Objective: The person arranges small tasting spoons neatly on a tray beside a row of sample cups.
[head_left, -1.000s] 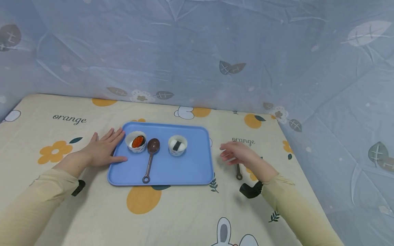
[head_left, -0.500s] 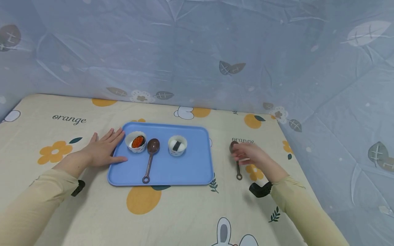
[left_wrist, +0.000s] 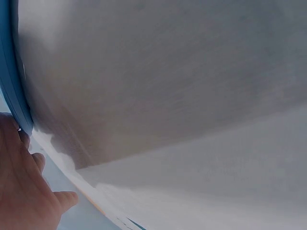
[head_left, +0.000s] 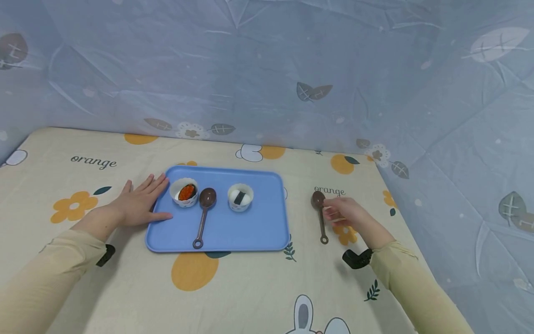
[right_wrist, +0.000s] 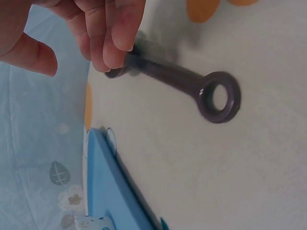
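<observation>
One left hand [head_left: 135, 206], fingers spread wide, rests on the left edge of the rectangular blue tray [head_left: 250, 232]. Right of the tray, the right hand [head_left: 344, 213], thumb apart from loose fingers, is at a glossy brown round-bowled spoon [head_left: 321, 219]; contact I cannot tell. On the tray, a matching brown spoon [head_left: 203, 218] separates a left white cup [head_left: 186, 204] from a right white cup [head_left: 239, 208].

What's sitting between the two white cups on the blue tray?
In the head view, a brown spoon lies between the left cup and the right cup, nearer the left one.
</observation>
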The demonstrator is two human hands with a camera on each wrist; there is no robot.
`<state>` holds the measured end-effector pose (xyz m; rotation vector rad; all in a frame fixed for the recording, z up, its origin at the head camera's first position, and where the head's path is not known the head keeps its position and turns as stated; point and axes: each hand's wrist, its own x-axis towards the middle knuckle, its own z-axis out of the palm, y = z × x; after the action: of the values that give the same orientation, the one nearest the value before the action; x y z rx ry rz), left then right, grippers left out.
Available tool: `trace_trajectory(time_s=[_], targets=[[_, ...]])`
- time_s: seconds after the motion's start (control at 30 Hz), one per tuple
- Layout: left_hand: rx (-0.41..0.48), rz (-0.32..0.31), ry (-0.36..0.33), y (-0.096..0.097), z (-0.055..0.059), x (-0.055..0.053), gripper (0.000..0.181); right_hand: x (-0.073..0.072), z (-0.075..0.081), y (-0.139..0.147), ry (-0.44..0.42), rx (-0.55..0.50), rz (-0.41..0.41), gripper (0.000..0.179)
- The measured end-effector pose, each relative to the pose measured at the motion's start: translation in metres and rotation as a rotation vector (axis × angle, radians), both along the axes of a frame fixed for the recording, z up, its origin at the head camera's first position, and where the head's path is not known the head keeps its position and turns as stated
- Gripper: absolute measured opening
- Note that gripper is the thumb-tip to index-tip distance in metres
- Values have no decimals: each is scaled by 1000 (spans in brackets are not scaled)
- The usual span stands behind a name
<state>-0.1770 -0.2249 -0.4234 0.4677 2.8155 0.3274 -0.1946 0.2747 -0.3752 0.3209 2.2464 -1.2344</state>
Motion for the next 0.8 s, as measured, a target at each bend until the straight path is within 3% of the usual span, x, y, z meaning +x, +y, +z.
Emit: trace_trajectory(time_s=[0.43,0.8], targets=[[-13,-3,11,-1,-2,-2,105,-3,-16,6,-16,29,-72,41],[-4,6,5,0,-3,-2,107,-2,-26,4,-40,83,-66,32]])
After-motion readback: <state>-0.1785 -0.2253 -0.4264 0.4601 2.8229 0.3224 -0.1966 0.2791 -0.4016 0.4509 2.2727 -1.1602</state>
